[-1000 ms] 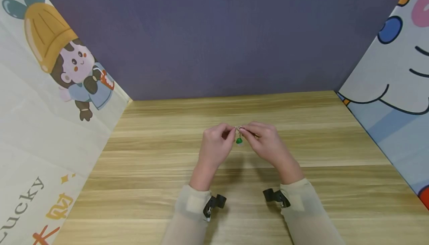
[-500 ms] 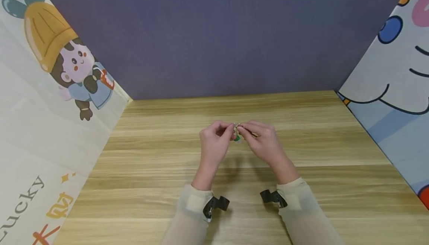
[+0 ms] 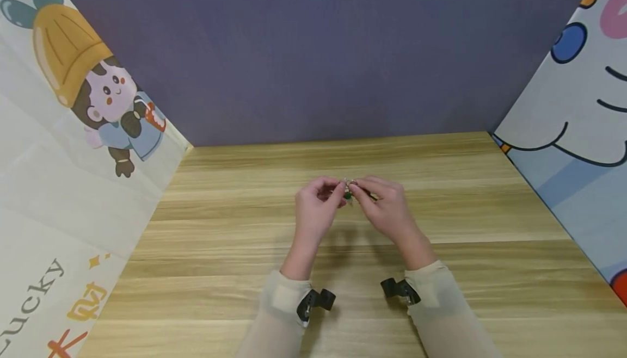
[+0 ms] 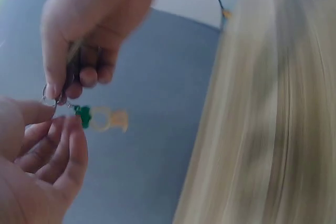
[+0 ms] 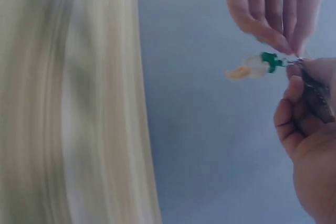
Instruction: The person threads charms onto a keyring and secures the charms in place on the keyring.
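Both hands meet over the table at a keychain. My left hand [image 3: 315,205] pinches its small metal ring [image 4: 54,109] between thumb and fingertips. My right hand [image 3: 387,203] grips the other side of the ring, with a dark, metallic-looking flat piece [image 5: 318,100] held in its curled fingers; most of that piece is hidden, and I cannot tell its kind. From the ring dangles a charm with a green top [image 4: 83,116], a pale see-through middle [image 5: 257,65] and an orange end [image 5: 238,73]. In the head view the charm shows just below the fingertips.
The wood-grain table [image 3: 235,227] lies beneath the hands. A dark purple-grey panel [image 3: 313,59] stands at the back. Printed cartoon panels stand on the left [image 3: 54,184] and right [image 3: 583,173]. Black camera mounts [image 3: 315,303] sit at both sleeve cuffs.
Both hands have risen slightly in the head view and stay together at the ring. The left fingers have shifted around it, and the green charm has swung up closer to the fingertips.
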Tool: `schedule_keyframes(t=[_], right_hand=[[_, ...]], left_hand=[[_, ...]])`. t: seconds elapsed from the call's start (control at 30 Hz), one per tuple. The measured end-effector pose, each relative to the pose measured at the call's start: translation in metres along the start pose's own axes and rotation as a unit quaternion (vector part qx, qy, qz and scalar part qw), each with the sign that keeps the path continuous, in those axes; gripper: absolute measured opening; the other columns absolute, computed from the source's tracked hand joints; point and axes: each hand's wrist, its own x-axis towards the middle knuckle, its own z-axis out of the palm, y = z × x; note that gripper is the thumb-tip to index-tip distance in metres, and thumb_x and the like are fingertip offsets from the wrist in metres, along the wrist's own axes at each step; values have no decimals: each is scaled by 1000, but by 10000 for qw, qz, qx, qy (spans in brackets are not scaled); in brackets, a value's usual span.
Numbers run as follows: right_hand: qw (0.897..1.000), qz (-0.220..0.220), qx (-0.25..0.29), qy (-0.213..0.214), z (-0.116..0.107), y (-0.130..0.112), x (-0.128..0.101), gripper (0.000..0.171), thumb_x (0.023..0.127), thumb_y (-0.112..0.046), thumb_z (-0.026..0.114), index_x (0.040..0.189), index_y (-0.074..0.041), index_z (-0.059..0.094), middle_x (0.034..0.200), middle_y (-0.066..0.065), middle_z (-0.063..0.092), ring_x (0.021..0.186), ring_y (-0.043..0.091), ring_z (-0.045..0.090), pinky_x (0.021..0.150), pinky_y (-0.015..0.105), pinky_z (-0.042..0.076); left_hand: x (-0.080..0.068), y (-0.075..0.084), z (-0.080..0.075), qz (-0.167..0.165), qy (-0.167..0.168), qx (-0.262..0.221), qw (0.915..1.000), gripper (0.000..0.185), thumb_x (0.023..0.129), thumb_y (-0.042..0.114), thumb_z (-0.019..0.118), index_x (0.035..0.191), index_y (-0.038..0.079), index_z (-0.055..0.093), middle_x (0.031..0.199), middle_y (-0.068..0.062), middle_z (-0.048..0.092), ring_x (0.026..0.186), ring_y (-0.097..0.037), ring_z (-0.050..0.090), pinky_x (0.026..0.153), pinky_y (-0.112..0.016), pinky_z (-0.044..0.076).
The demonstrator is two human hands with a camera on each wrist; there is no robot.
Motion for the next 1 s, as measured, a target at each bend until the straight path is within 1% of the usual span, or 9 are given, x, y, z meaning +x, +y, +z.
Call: schedule_keyframes(t=[0.07, 0.13, 0.2, 0.27, 0.3, 0.4, 0.5, 0.73, 1.0], right_hand=[[9999, -130, -61, -88, -3, 0, 1, 10, 90, 8, 78, 99, 5, 81, 87, 16, 78, 64, 14, 66, 60, 16, 55], [9994, -254, -143, -188, -5, 0, 3, 9, 90, 7, 77, 99, 6, 80, 86, 16, 77, 64, 14, 66, 59, 18, 56], [9987, -377, -220, -260, -8, -1, 4, 8, 91, 7, 76, 99, 6, 80, 85, 16, 77, 62, 13, 64, 57, 20, 54], [9979, -501, -264, -314, -10, -1, 6, 8, 91, 8, 76, 98, 6, 80, 84, 15, 77, 62, 13, 62, 55, 22, 54], [9974, -572, -276, -346, -11, -2, 6, 8, 91, 8, 75, 98, 6, 80, 84, 14, 76, 61, 12, 61, 55, 23, 53], [9957, -786, -256, -426, -14, -3, 8, 10, 89, 9, 76, 97, 5, 80, 84, 13, 77, 63, 13, 63, 56, 24, 54], [9945, -912, -149, -494, -15, -3, 8, 12, 88, 11, 76, 98, 5, 80, 86, 13, 78, 64, 14, 65, 58, 23, 55], [9960, -723, 87, -510, -14, -2, 7, 15, 90, 9, 77, 103, 3, 81, 89, 12, 79, 66, 12, 65, 59, 19, 54], [9972, -554, 178, -461, -11, -5, 5, 20, 87, 11, 79, 104, 2, 81, 93, 12, 80, 73, 17, 72, 66, 22, 60]], left_hand=[[0, 1, -2, 893, 0, 1262, 9880, 12, 99, 9, 75, 107, 1, 77, 91, -13, 79, 71, -13, 74, 65, -24, 64], [0, 3, -4, 1852, 121, 2383, 9533, 11, 99, 9, 74, 107, 3, 78, 92, -10, 79, 75, -17, 75, 68, -23, 64], [1, 5, -6, 2569, 221, 3120, 9144, 8, 99, 8, 73, 104, 4, 78, 93, -9, 79, 79, -19, 76, 72, -25, 65], [2, 7, -7, 3024, 313, 3659, 8796, 7, 99, 8, 73, 98, 5, 79, 93, -7, 80, 81, -19, 77, 75, -26, 66], [2, 8, -7, 3160, 325, 3837, 8671, 7, 99, 7, 72, 96, 6, 79, 92, -6, 80, 81, -19, 77, 75, -26, 66], [3, 8, -8, 3360, 326, 4119, 8464, 8, 97, 7, 74, 91, 7, 79, 88, -4, 80, 78, -17, 77, 75, -26, 65], [2, 7, -9, 3368, 290, 4036, 8502, 9, 97, 7, 73, 91, 6, 80, 87, -5, 81, 76, -16, 77, 74, -26, 65], [-1, 6, -9, 3017, 276, 3187, 8981, 9, 98, 4, 72, 93, 1, 79, 87, -11, 81, 72, -18, 76, 68, -22, 63], [-2, 6, -8, 2509, 479, 2578, 9318, 8, 97, 4, 73, 91, 2, 79, 83, -10, 80, 69, -17, 73, 61, -23, 60]])
